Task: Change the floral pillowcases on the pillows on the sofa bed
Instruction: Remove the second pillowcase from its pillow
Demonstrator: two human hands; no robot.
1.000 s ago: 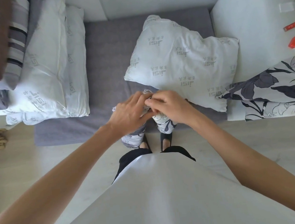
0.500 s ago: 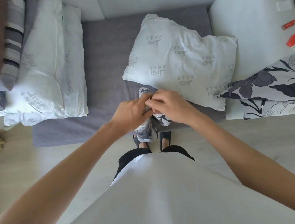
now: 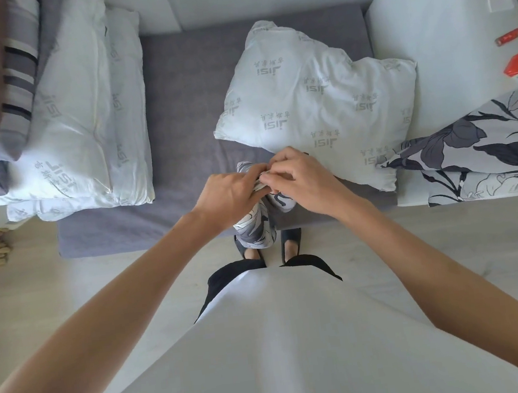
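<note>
Both the left hand (image 3: 231, 194) and right hand (image 3: 301, 181) pinch 1 bunched floral pillowcase (image 3: 256, 222). At 12 o'clock the pillow (image 3: 315, 106) lies bare, so covering is left.

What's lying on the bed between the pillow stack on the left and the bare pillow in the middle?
Nothing: in the head view, only bare grey mattress separates the stacked pillows from the bare pillow.

The floral pillowcase (image 3: 254, 219) is soft matt cloth; the bare pillow (image 3: 315, 106) has smooth, faintly sheeny white fabric; the sofa bed (image 3: 183, 108) is napped grey textile.
</note>
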